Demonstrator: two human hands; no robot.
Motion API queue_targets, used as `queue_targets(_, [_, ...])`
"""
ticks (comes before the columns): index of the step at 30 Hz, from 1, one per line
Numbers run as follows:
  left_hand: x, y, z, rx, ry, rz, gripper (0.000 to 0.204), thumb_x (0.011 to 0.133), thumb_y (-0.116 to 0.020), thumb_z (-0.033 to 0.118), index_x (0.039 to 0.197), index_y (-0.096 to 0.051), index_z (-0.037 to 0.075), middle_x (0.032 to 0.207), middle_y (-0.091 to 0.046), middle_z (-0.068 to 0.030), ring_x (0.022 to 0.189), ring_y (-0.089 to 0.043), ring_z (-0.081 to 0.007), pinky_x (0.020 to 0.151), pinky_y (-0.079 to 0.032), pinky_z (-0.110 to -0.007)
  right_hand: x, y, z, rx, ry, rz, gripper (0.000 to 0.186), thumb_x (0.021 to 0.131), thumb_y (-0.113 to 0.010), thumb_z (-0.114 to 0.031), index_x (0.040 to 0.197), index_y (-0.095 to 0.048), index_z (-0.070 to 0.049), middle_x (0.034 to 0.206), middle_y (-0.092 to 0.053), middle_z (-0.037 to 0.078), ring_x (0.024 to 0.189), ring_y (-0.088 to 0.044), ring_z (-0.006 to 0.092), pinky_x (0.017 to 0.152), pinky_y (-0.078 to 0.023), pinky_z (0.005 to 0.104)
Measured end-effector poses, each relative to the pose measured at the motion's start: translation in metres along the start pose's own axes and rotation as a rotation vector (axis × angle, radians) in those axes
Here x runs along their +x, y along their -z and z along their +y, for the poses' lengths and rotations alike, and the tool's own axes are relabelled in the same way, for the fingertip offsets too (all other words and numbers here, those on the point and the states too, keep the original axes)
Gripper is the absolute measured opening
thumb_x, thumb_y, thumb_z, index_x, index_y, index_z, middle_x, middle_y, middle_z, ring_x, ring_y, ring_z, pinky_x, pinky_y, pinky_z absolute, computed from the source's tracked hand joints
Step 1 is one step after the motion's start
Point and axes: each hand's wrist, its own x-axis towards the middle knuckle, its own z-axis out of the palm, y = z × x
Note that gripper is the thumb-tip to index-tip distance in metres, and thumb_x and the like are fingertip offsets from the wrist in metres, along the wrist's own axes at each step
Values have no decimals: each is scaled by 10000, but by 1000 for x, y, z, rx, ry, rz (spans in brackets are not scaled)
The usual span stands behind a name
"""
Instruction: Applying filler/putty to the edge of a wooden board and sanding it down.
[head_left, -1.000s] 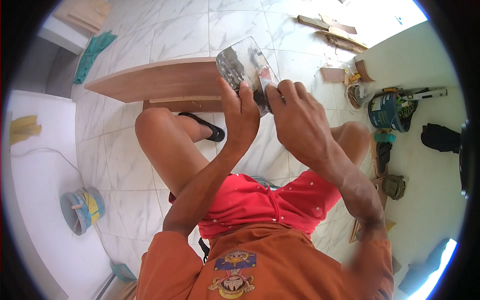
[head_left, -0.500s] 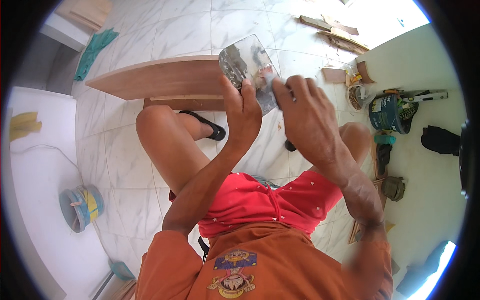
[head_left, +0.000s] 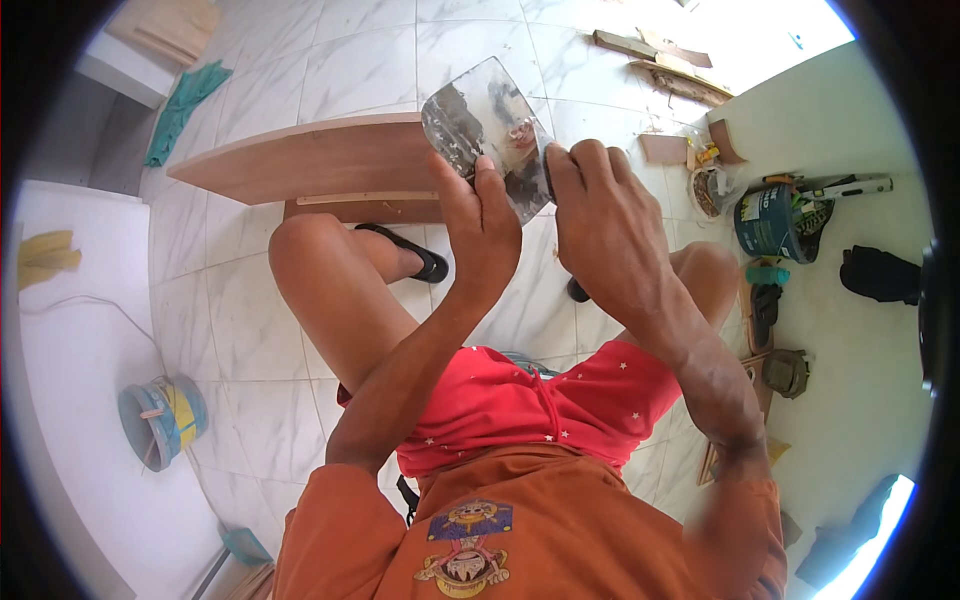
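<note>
My left hand (head_left: pixel 482 232) is closed on a flat, translucent plate (head_left: pixel 492 108) with rounded corners, its thumb lying on top. Grey smears and a reddish-brown patch of paste cover the plate. My right hand (head_left: pixel 612 215), fingers bent and pressed together, is at the plate's right edge. It grips a thin dark blade (head_left: pixel 548 172), apparently a scraper, mostly hidden by the fingers and touching that edge. Beyond my left hand a long reddish-brown wooden board (head_left: pixel 310 158) stands on edge, partly hidden by the plate and hand.
A blue bucket (head_left: pixel 160 420) stands at left, with a teal cloth (head_left: pixel 188 110) farther off. At right are a dark bucket of tools (head_left: pixel 768 225), a small tub (head_left: pixel 706 190) and a teal bottle (head_left: pixel 768 275). Wood scraps (head_left: pixel 670 68) lie on the tiles (head_left: pixel 370 60) at far right.
The plate has shifted slightly left and away from me. My right hand's blade has drawn back from the reddish patch to the plate's right edge.
</note>
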Motion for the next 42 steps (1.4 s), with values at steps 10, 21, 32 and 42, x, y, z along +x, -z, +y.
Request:
queue_targets(10, [0, -2, 2, -24, 36, -10, 357, 1032, -408, 163, 1284, -349, -84, 1079, -523, -224, 939, -507, -274, 874, -425, -392, -3, -10, -6, 45, 45, -12, 374, 784, -611, -45, 1127, -557, 95, 986, -552, 160, 905, -585, 302, 729, -538, 400])
queue_targets(21, [0, -1, -3, -71, 48, -13, 336, 1030, -411, 159, 1260, -366, -82, 1087, -512, -225, 962, -497, -262, 891, -414, -396, 5, -2, -3, 39, -34, 4, 322, 773, -615, -18, 1075, -563, 84, 979, -552, 164, 892, -590, 307, 723, -543, 402])
queue_targets(32, [2, 1, -1, -74, 68, -16, 327, 1023, -387, 136, 1268, -356, -77, 1123, -522, -218, 962, -514, -242, 874, -431, -383, 4, -5, -5, 115, 35, -15, 291, 771, -611, -12, 1048, -559, 62, 990, -549, 168, 910, -582, 324, 729, -534, 416])
queue_targets(42, [2, -1, 5, -92, 50, -28, 375, 1015, -387, 131, 1315, -338, -87, 1111, -535, -225, 949, -525, -233, 879, -439, -381, 4, -5, -2, 50, 42, -30, 390, 770, -626, -17, 1148, -571, 63, 1027, -559, 155, 929, -584, 302, 763, -518, 407])
